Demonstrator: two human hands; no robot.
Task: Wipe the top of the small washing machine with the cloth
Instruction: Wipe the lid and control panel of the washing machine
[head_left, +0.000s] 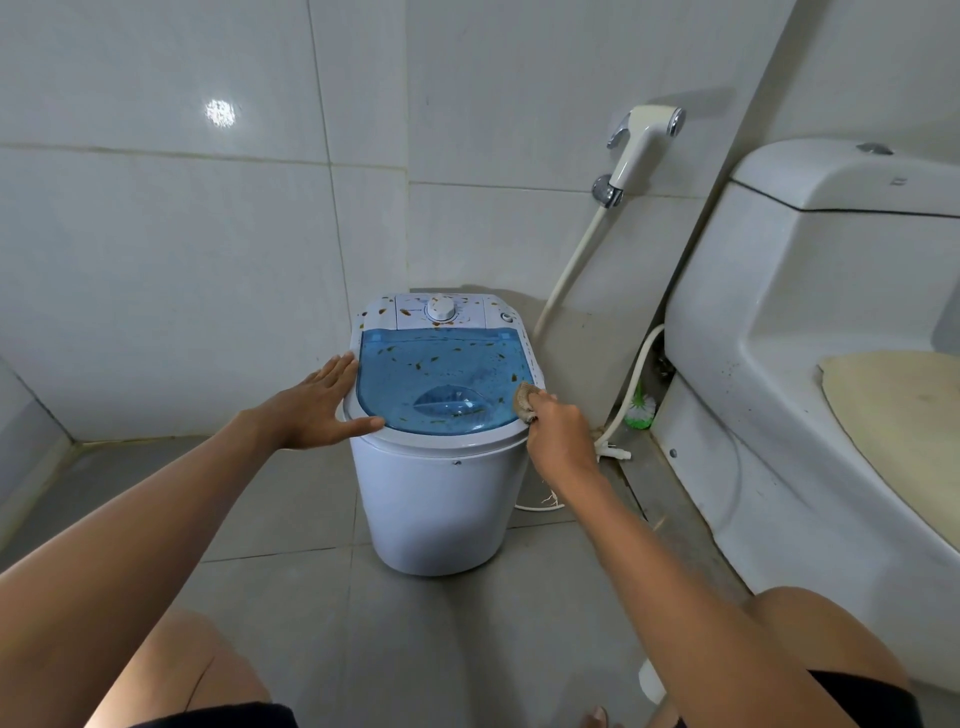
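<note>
A small white washing machine (441, 499) stands on the grey tiled floor in the corner. Its blue see-through lid (436, 374) and white control panel with a dial (441, 309) are speckled with brown spots. My left hand (322, 405) lies flat with fingers spread on the left rim of the machine. At the lid's right edge, my right hand (558, 436) is closed on a wadded brown cloth (525, 399), which touches the lid.
A white toilet (810, 364) with a beige seat fills the right side. A bidet sprayer (641, 143) hangs on the wall behind, its hose running down. A green toilet brush (639, 410) sits between toilet and machine. My bare knees are at the bottom.
</note>
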